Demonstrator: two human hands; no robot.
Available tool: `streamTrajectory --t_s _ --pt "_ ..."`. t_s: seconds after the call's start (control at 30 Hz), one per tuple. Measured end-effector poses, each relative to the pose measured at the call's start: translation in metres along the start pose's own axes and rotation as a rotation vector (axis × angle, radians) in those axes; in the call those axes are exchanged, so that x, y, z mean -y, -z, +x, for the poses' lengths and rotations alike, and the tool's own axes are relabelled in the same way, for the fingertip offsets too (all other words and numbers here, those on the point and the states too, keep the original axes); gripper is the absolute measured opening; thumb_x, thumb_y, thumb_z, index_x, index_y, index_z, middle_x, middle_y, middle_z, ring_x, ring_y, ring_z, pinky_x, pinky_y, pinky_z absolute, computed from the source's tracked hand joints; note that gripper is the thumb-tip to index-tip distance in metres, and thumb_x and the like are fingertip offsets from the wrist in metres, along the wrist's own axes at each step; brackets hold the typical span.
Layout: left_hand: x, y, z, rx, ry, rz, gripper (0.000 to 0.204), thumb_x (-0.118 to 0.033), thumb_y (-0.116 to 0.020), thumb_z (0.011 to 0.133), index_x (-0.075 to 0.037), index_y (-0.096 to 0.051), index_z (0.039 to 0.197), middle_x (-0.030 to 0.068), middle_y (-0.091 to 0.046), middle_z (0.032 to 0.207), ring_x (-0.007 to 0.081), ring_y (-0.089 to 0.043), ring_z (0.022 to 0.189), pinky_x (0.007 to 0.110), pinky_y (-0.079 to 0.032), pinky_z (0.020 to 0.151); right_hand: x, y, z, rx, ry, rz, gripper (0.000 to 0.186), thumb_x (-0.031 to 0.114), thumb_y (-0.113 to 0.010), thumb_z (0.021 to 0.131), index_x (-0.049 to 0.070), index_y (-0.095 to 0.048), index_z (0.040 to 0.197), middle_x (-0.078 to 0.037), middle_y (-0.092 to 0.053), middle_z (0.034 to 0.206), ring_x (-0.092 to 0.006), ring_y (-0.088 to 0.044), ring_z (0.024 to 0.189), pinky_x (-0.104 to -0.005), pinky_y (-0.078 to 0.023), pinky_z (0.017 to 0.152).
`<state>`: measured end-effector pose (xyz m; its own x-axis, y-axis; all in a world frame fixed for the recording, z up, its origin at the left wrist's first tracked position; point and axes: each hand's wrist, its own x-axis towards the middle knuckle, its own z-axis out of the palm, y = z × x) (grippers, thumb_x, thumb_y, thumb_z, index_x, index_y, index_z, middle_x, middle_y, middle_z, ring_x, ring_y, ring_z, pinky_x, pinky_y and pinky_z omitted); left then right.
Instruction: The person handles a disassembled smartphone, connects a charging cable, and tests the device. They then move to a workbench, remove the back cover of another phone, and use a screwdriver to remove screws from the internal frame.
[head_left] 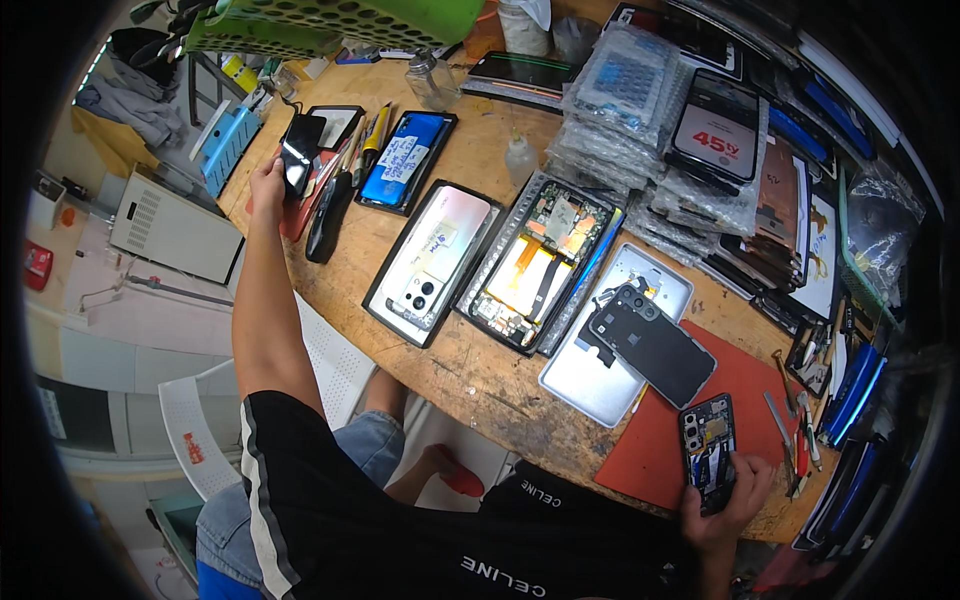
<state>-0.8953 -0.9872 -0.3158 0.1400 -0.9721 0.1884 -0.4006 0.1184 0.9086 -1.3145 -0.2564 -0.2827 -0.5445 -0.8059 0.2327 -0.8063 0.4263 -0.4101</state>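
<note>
At the far left of the bench, my left hand (268, 188) is closed around the edge of a dark, glossy smartphone (300, 152). On the right, my right hand (738, 498) grips the lower end of an opened smartphone (710, 445) whose inner parts are exposed. That phone is over the near edge of a red mat (650, 440). Just beyond it, a dark grey phone back cover (655, 345) rests across a silver metal tray (612, 385). Beside my left hand lie a black-handled tool (330, 218) and a yellow-handled tool (375, 135).
Along the wooden bench (440, 370) lie a blue phone (402, 160), a pinkish-white phone (432, 265) and an opened phone (545, 265) in trays. Bubble-wrapped packs (625, 95) pile up at the back right. Tweezers and screwdrivers (803, 440) lie at the right. A green basket (330, 25) hangs over the far edge.
</note>
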Motion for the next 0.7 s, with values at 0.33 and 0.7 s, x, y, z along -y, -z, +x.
streamTrajectory --t_s 0.33,0.7 --pt "0.017 0.007 0.008 -0.086 -0.139 0.429 0.029 -0.014 -0.061 0.099 -0.002 -0.074 0.123 0.0155 -0.077 0.105 0.0209 -0.071 0.093 0.034 -0.053 0.087 0.001 0.002 0.0 0.01 -0.018 0.011 0.06 0.024 -0.074 0.076 -0.005 -0.055 0.124 -0.022 -0.049 0.112 -0.0386 -0.052 0.104 -0.0497 -0.042 0.092" --pt "-0.06 0.028 -0.003 0.128 0.111 0.508 0.063 0.003 -0.047 0.085 -0.004 -0.056 0.148 0.0112 -0.07 0.106 0.0169 -0.059 0.077 0.03 -0.049 0.072 -0.001 0.006 0.002 -0.007 0.025 -0.032 0.065 0.031 -0.081 0.07 -0.005 -0.06 0.12 -0.021 -0.054 0.111 -0.0394 -0.053 0.099 -0.0515 -0.044 0.085"
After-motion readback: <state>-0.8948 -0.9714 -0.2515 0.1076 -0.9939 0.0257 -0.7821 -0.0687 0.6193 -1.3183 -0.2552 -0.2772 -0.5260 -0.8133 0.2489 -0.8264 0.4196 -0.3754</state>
